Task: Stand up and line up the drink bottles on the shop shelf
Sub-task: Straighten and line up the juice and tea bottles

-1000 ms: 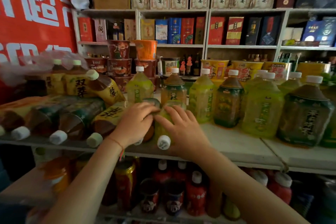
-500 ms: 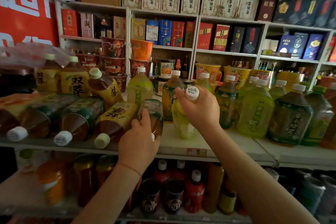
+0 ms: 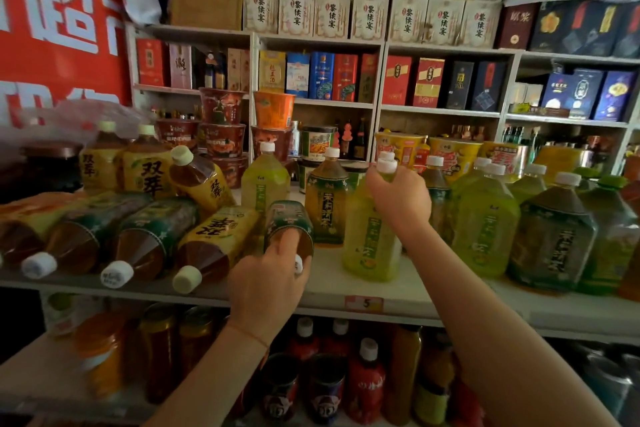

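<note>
My right hand grips the neck of an upright light-green bottle on the shelf, while my left hand holds a green-labelled bottle lying with its cap toward me, beside three more toppled bottles.

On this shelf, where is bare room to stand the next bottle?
Bare board shows along the front edge of the shelf, before the light green bottle that the right hand holds. The left side is crowded: lying bottles reach the edge, and the left hand grips one there.
</note>
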`<state>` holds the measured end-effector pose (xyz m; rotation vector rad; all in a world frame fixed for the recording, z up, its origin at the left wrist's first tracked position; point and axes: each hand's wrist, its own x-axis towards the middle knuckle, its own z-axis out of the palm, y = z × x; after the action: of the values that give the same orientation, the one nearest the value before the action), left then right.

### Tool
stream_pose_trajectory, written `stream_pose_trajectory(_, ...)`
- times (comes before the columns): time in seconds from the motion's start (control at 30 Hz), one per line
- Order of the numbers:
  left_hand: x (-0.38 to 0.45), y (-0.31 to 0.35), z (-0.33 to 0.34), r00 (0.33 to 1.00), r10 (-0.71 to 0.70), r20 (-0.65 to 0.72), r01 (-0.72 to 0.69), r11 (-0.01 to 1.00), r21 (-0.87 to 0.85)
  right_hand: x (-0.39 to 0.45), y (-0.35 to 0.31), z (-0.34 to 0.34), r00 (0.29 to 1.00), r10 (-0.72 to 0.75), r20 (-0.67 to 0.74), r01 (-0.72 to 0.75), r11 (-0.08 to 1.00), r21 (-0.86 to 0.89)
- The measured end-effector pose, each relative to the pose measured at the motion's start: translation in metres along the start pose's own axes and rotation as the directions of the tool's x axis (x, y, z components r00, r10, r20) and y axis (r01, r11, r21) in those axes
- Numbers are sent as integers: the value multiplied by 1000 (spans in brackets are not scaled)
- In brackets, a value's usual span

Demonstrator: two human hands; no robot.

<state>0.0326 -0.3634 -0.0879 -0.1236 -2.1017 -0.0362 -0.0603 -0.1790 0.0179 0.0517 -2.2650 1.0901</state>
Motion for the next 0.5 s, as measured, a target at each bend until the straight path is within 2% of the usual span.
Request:
stream_pose_trajectory(0.1, 16, 8, -8, 994, -2, -113, -5, 998, -63, 6, 10, -10, 998, 1, -59, -5, 998, -68)
stream_pose_trajectory(0.3, 63, 34, -25, 984, 43, -175, -82, 972, -220, 17, 33, -46, 992, 51, -117, -73, 979, -191)
stream_pose_trajectory(0.4, 82, 48, -24, 982, 71, -174, -116, 958, -263, 13, 36, -48, 982, -124, -142, 77, 952, -296)
stream_pose_trajectory(0.5, 102, 58, -24, 981, 41, -190, -102, 941, -322, -8, 34, -43, 872, -422, -249, 352, 893, -280)
